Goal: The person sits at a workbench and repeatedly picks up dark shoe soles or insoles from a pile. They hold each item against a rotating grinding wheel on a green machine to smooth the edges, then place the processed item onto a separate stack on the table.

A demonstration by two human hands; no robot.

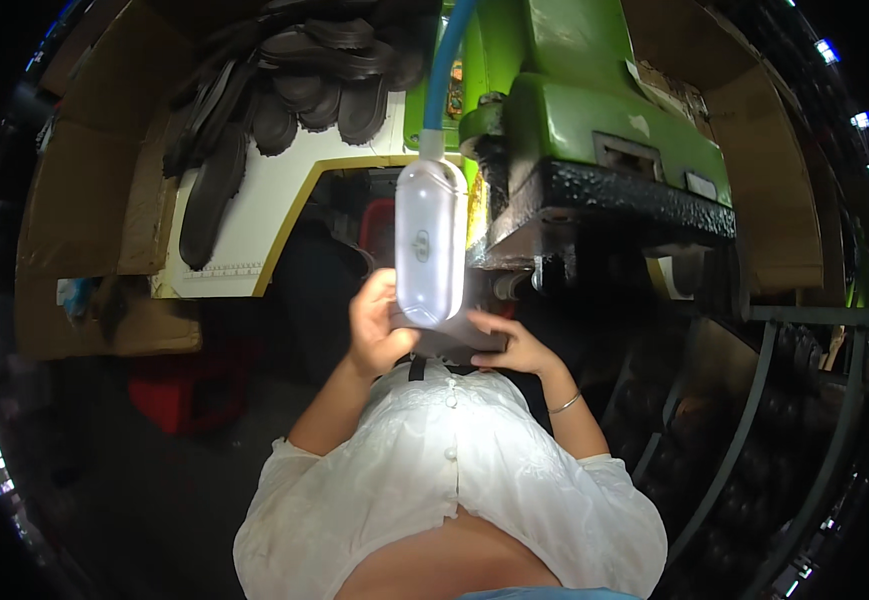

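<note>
White lamp housing (431, 240): small oval mark on front, blue hose (449, 60) at top.
Green machine (594, 110): pale plate on right of head, recessed panel beside it; lettering too small to tell.
White tabletop (284, 200): ruler-like printed scale along near edge, figures too small; yellow edging.
Left cardboard box (94, 215): open, brown, beside tabletop; inside mostly dark, contents unclear.
Right cardboard box (769, 180): brown, behind and right of machine; contents can't be told.
Dark soles (304, 75): loose heap on tabletop, some overlapping.
Red plastic item (189, 390): low left on floor, kind unclear.
Grey piece (439, 343): blurred, just below lamp and partly behind it, between both hands, in front of white shirt (454, 430).
Left hand (379, 325): thumb and fingers bent, gripping grey piece's left end.
Right hand (516, 347): fingers and thumb pinching its right end; bracelet (565, 404) on wrist.
</note>
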